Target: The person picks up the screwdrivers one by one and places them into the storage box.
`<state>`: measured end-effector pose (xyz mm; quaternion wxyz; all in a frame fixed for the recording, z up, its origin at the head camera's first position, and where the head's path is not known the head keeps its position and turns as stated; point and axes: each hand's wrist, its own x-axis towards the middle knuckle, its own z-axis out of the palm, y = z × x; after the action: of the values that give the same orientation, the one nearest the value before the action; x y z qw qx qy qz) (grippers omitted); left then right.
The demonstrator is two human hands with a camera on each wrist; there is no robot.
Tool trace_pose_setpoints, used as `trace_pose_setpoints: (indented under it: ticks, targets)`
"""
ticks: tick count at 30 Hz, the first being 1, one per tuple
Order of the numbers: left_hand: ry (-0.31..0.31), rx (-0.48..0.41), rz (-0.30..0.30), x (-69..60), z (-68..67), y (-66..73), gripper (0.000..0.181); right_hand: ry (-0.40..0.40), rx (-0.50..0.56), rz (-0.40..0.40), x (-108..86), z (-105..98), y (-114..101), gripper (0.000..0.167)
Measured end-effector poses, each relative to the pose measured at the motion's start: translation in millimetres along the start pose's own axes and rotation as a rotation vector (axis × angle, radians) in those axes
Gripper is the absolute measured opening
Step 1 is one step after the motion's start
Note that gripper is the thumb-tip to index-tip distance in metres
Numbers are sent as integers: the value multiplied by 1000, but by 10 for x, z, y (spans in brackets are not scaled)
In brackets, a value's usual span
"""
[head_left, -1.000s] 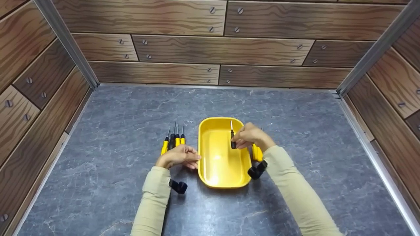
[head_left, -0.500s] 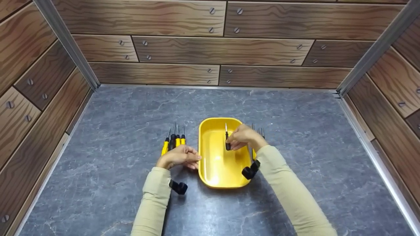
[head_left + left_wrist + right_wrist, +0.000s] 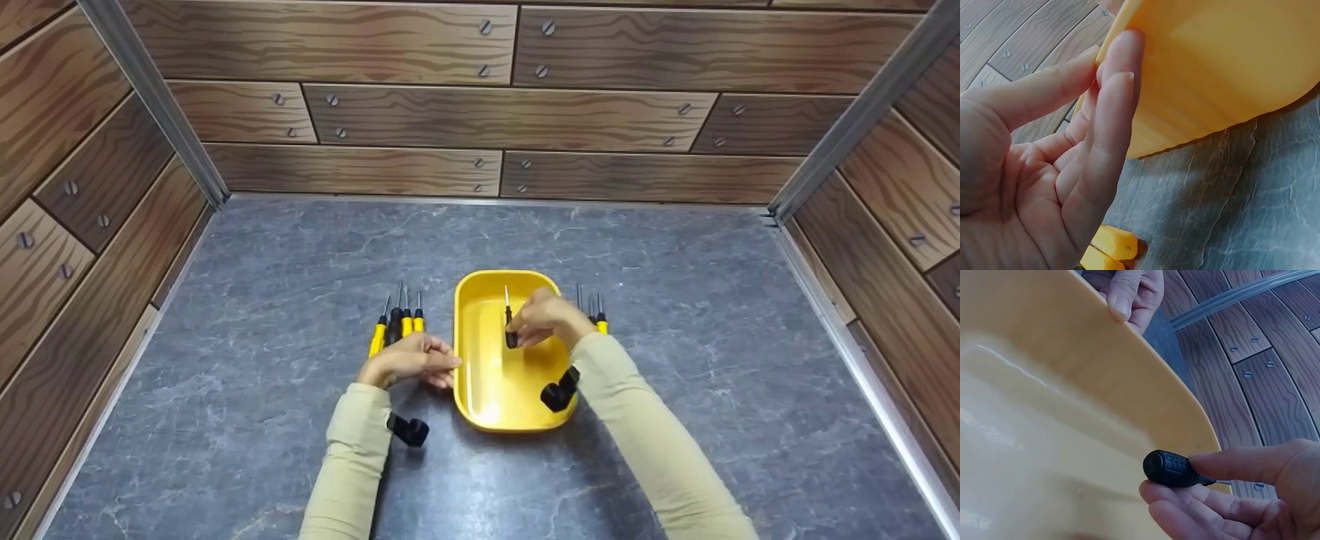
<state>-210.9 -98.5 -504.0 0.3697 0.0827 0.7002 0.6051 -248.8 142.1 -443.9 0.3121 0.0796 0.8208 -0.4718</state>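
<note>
A small screwdriver (image 3: 511, 330) with a black handle is pinched between the thumb and fingers of my right hand (image 3: 546, 315). It hangs over the inside of a yellow plastic tray (image 3: 517, 424), its metal tip towards the tray's far end. From the right wrist view, the end of the ribbed black handle (image 3: 1169, 468) faces the camera. My left hand (image 3: 411, 356) pinches the tray's left rim, thumb at the top edge and fingers against the outer wall (image 3: 1207, 73). Only bare yellow floor shows inside the tray.
Left of the tray lie several screwdrivers (image 3: 378, 336) with yellow or black handles, partly behind my left hand. More screwdrivers (image 3: 601, 322) lie to the right, partly covered by my right arm. Wood-patterned walls (image 3: 420, 116) enclose the grey marbled surface (image 3: 300, 247) at the back and sides.
My right hand has moved left with the screwdriver, from near the tray's right rim to over its middle. More of the right-hand screwdrivers now shows. My left hand stays at the rim.
</note>
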Motion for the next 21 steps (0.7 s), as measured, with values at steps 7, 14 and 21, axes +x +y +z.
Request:
trace_pose_setpoints:
  ticks: [7,14,21]
  targets:
    - [5,6,2,1,10,9,17,5,-7,13,58,78,-12,5]
    - [13,-8,5,-3,18,2,16,25,5,29,124,179,-9,13]
    - [20,-34,-3,-11,21,1,10,54,17,49,155,286,-36,12]
